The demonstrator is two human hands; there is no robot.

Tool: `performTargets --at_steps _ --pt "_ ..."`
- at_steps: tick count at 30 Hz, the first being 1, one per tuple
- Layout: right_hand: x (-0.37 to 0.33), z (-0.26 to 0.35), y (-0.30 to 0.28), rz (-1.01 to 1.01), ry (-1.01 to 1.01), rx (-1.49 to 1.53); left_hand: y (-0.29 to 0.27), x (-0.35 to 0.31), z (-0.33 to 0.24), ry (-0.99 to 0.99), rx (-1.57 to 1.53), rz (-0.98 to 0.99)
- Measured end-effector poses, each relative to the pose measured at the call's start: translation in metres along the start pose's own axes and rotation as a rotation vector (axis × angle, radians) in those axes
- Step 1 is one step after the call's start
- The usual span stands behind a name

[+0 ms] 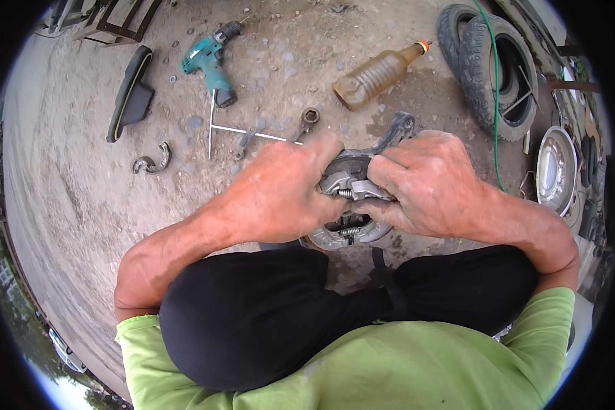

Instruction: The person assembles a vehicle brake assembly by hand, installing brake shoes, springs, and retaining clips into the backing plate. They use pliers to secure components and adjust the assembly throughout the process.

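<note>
Between my knees sits a pair of curved metal brake shoes (329,238), joined by two coil springs (349,231). My left hand (280,188) closes on their left side, fingers curled and thumb pressed in near the upper spring. On the opposite side, my right hand (427,183) pinches the upper shoe between thumb and bent fingers. Behind the shoes is a dark round brake plate with a metal arm (395,130) reaching up to the right. My fingers hide much of the assembly. A T-handle wrench (242,130) lies on the ground just beyond my left hand.
Scattered on the dirt are a teal cordless drill (210,65), a spanner (308,119), a curved metal piece (153,161), a black yellow-striped part (131,96) and a brown bottle (376,78). Tyres (482,75), a green hose (497,102) and a silver round pan (557,164) lie right.
</note>
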State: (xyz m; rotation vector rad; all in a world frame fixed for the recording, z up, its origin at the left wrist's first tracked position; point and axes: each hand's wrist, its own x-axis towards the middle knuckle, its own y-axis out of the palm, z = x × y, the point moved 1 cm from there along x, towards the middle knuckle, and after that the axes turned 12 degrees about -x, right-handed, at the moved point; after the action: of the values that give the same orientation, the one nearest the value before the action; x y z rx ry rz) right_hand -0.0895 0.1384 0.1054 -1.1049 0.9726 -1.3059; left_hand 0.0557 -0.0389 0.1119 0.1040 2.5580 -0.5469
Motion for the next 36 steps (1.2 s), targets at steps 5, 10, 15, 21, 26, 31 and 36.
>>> performTargets --at_steps 5,10,15,21,26,31,36 --pt "0.0 0.003 0.006 -0.016 -0.016 0.056 0.004 -0.005 0.011 0.017 -0.035 0.002" --pt "0.002 0.009 0.009 0.036 -0.007 0.095 0.009 -0.009 0.023 0.065 -0.088 -0.006" --pt "0.004 0.015 0.016 0.068 -0.002 0.09 0.007 -0.012 0.029 0.012 -0.143 0.018" --pt "0.012 0.017 0.024 0.083 0.014 0.135 0.005 -0.02 0.041 0.0 -0.146 -0.009" --pt "0.017 0.016 0.028 0.114 0.002 0.15 0.0 -0.022 0.04 -0.084 -0.195 0.014" --pt "0.022 0.01 0.035 0.105 -0.005 0.164 0.002 -0.018 0.042 -0.09 -0.159 -0.026" --pt "0.022 0.008 0.029 0.104 -0.043 0.166 0.001 -0.021 0.038 -0.099 -0.15 -0.018"
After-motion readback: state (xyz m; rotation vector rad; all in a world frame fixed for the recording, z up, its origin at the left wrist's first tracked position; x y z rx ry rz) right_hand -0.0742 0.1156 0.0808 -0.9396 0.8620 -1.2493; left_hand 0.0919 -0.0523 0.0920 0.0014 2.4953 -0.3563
